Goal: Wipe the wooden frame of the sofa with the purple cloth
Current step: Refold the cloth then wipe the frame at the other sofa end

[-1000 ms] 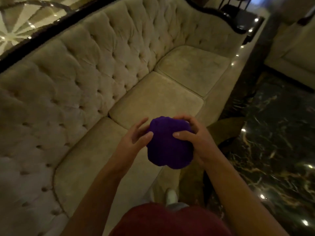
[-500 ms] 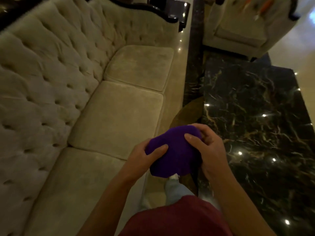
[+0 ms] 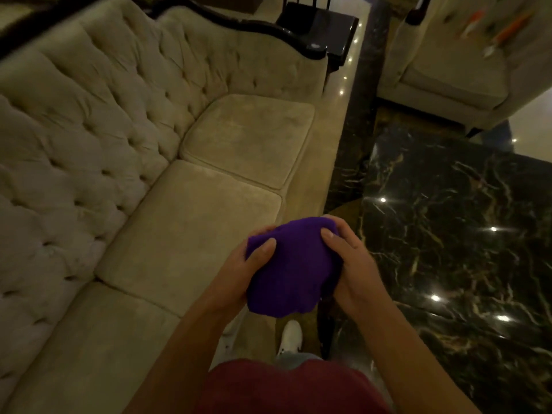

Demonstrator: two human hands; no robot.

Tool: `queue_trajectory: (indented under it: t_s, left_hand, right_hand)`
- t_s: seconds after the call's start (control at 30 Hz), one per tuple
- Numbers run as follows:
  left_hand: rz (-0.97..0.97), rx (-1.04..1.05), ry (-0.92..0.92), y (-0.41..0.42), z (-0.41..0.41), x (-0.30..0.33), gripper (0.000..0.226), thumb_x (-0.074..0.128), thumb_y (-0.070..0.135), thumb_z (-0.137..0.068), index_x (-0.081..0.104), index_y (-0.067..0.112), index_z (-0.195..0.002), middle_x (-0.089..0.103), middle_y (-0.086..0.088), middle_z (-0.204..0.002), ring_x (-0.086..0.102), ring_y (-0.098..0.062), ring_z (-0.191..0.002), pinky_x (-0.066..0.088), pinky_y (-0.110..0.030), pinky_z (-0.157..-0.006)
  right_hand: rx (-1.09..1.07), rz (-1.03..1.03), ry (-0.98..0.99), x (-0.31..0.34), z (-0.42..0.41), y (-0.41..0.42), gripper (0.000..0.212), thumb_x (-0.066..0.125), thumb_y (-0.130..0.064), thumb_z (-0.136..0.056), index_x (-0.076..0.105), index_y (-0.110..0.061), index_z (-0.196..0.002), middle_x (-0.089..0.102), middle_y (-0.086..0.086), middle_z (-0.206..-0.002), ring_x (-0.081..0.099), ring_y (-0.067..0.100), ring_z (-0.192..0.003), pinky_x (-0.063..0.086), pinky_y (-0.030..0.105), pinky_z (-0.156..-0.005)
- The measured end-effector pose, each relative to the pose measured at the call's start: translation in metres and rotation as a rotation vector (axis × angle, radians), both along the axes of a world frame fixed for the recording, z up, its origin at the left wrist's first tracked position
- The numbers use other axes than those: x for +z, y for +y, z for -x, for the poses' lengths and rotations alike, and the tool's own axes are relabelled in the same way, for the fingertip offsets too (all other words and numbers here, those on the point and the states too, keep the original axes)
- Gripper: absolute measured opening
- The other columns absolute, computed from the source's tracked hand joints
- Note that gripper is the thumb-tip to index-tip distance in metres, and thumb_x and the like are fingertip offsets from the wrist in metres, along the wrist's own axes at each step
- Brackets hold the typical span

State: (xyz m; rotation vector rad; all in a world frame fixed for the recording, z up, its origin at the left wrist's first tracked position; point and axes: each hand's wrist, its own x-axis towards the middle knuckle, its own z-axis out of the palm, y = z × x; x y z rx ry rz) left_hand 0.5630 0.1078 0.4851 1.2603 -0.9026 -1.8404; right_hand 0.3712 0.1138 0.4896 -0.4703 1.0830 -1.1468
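Head cam, only 1 view here. The cloth (image 3: 294, 268) was bunched up into a purple lump and held in front of the person's chest, over the gap between the sofa (image 3: 98, 162) and the dark marble bench (image 3: 457, 234). Left hand (image 3: 243, 274) had its grip closed on the cloth's left side, thumb pressed over the top edge. Right hand (image 3: 348, 264) was closed on the right side, thumb on top and fingers wrapped behind. So both hands were gripping the cloth, and it touched nothing else.

The sofa ran along the left, beige with a tufted back and 3 seat cushions. Its dark wooden frame (image 3: 239, 23) curved along the top of the backrest at the far end, well apart from the cloth. A white shoe (image 3: 291, 334) showed on the floor below the cloth, and a red shirt (image 3: 286, 386) filled the bottom edge. Another beige armchair (image 3: 442, 64) sat at the top right.
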Motion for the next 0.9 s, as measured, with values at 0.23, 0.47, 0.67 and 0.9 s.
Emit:
queue_trajectory:
  t_s: [0.23,0.47,0.67,0.9]
  left_hand:
    - [-0.017,0.071,-0.027,-0.068,0.038,-0.003,0.05,0.079,0.046,-0.075,0.075,0.019,-0.117,0.08,-0.009,-0.115,0.076,-0.022,-0.107,0.062,-0.027,-0.081]
    - [0.133,0.147,-0.095,-0.171,0.05,-0.019,0.032,0.082,0.021,-0.075,0.07,0.034,-0.102,0.079,0.002,-0.102,0.076,-0.015,-0.093,0.061,-0.027,-0.073]
    - [0.354,0.182,-0.333,-0.279,0.083,-0.023,0.034,0.086,0.018,-0.085,0.066,0.039,-0.1,0.076,0.02,-0.096,0.072,-0.002,-0.089,0.056,-0.016,-0.075]
    - [0.423,0.258,-0.316,-0.398,0.118,-0.015,0.027,0.08,0.031,-0.09,0.066,0.042,-0.109,0.073,0.026,-0.104,0.07,0.004,-0.096,0.055,-0.011,-0.075]
  right_hand:
    - [0.045,-0.048,0.09,-0.017,0.043,-0.072,0.025,0.074,-0.029,-0.081,0.079,-0.03,-0.106,0.078,0.002,-0.113,0.076,0.015,-0.1,0.062,0.027,-0.074]
    - [0.099,0.053,0.318,-0.033,0.071,-0.167,0.037,0.08,-0.042,-0.081,0.073,-0.033,-0.117,0.078,-0.003,-0.116,0.075,0.018,-0.107,0.063,0.026,-0.078]
    - [0.146,0.155,0.56,-0.022,0.091,-0.258,0.062,0.085,-0.06,-0.073,0.062,-0.043,-0.127,0.072,-0.015,-0.121,0.073,0.009,-0.108,0.064,0.026,-0.079]
    - [0.276,0.163,0.751,-0.019,0.111,-0.357,0.087,0.085,-0.058,-0.067,0.046,-0.044,-0.144,0.059,-0.025,-0.129,0.062,-0.008,-0.112,0.062,0.022,-0.084]
